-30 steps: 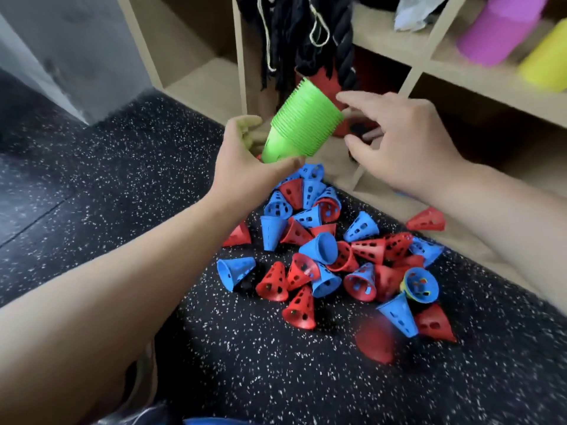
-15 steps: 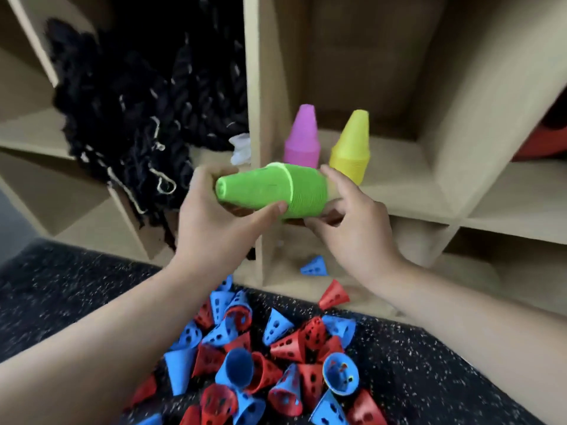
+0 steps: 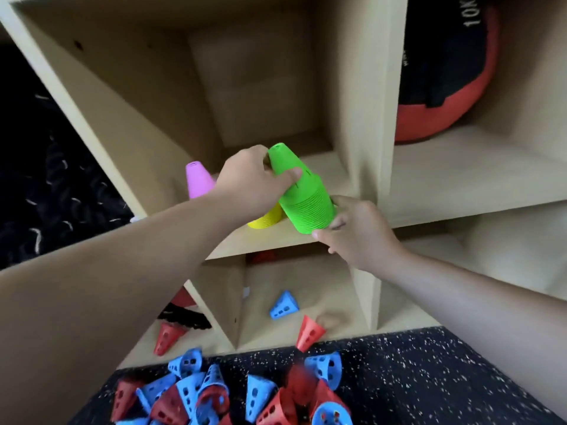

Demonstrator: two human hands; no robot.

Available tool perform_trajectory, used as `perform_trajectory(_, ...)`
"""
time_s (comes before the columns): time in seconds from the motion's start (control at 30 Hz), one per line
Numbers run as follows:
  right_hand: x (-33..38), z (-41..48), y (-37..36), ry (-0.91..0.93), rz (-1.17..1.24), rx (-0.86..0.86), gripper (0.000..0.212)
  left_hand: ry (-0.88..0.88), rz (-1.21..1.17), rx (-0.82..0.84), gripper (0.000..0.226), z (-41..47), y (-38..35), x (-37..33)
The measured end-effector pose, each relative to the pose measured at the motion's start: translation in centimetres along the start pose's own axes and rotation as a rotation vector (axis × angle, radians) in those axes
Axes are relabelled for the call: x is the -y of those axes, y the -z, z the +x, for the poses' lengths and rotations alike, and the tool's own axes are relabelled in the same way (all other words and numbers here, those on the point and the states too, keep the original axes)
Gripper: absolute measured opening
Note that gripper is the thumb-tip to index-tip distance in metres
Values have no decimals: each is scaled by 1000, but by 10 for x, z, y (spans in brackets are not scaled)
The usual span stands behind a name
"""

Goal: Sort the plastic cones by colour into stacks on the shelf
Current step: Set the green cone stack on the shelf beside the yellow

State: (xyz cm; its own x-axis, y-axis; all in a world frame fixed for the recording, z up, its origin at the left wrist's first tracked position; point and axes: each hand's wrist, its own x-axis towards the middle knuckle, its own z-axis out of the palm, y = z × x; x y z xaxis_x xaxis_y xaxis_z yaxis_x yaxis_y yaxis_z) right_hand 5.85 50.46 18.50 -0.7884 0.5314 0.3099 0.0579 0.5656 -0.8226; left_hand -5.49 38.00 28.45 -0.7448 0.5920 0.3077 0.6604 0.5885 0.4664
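A green cone stack [image 3: 302, 191] stands slightly tilted on the wooden shelf [image 3: 276, 240], tip up. My left hand [image 3: 254, 179] grips its upper part. My right hand [image 3: 356, 231] holds its wide base at the shelf's front edge. A pink cone stack [image 3: 198, 179] stands to the left. Between them sits a yellow cone stack [image 3: 267, 219], mostly hidden behind my left hand and the green stack. Several loose red and blue cones [image 3: 233, 394] lie in a pile on the floor below.
A blue cone [image 3: 283, 306] and a red cone [image 3: 310, 332] lie in the bottom compartment, another red cone [image 3: 167, 337] in the compartment to its left. A red and black medicine ball [image 3: 445, 72] fills the upper right compartment. Black ropes [image 3: 46, 167] hang at left.
The green stack went from lying sideways in front of the shelf to nearly upright on the shelf, right of the yellow stack. Both hands stayed on it. The view moved closer and up.
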Motion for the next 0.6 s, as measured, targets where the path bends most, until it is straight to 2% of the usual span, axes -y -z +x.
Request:
perform_trajectory(0.07,-9,10,1,1,-24,7,13,-20,55,15,42,11,-7,-7)
perform_trajectory(0.17,-13,24,3,-4,-93,33,22,-9,71,31,49,25,-14,-8)
perform_trajectory(0.27,-14,36,3,1,-172,60,19,-4,108,55,57,34,-19,-10)
perform_trajectory(0.37,-10,41,3,-26,-285,92,11,-90,213,83,58,39,-25,-16)
perform_trajectory(0.5,-10,43,0,-73,-293,43,30,-197,385,62,62,46,-31,-20)
perform_trajectory(0.6,-18,37,-1,-57,-249,-44,40,-249,470,-15,76,42,-34,-16)
